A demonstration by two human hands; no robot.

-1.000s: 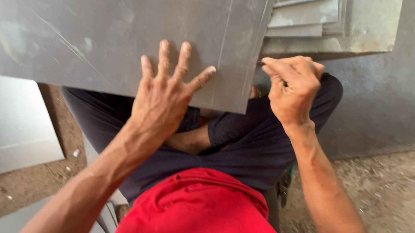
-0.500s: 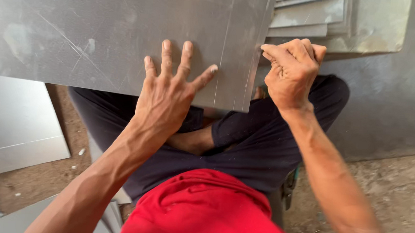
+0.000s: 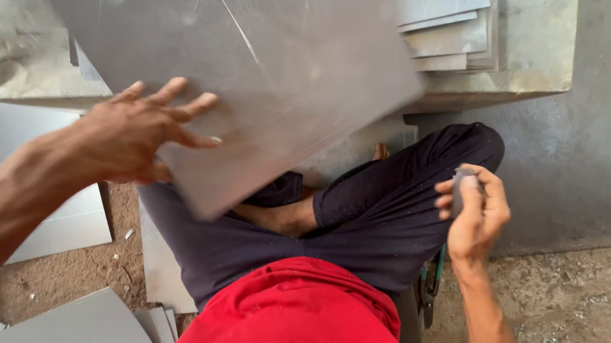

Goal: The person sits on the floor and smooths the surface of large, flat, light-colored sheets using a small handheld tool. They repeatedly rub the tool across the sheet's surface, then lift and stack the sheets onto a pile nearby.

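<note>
A large grey metal sheet (image 3: pixel 255 69) is held tilted above the lap, its lower corner hanging over the crossed legs in dark trousers (image 3: pixel 359 217) and its upper part lying over a low grey slab (image 3: pixel 531 58). The sheet is gripped at its lower left edge by the left hand (image 3: pixel 134 136), whose fingers are spread flat across the top face while the thumb is hidden underneath. A small dark flat piece (image 3: pixel 460 191) is pinched upright by the right hand (image 3: pixel 476 214), which is kept near the right knee and well apart from the sheet. A stack of smaller grey sheets (image 3: pixel 445 25) is seen on the slab. More grey sheets (image 3: pixel 69 221) are laid on the sandy floor (image 3: pixel 566 307) to the left, and a green-handled tool (image 3: pixel 431 282) is seen beside the right hip. A red shirt (image 3: pixel 297 312) fills the bottom of the view.
</note>
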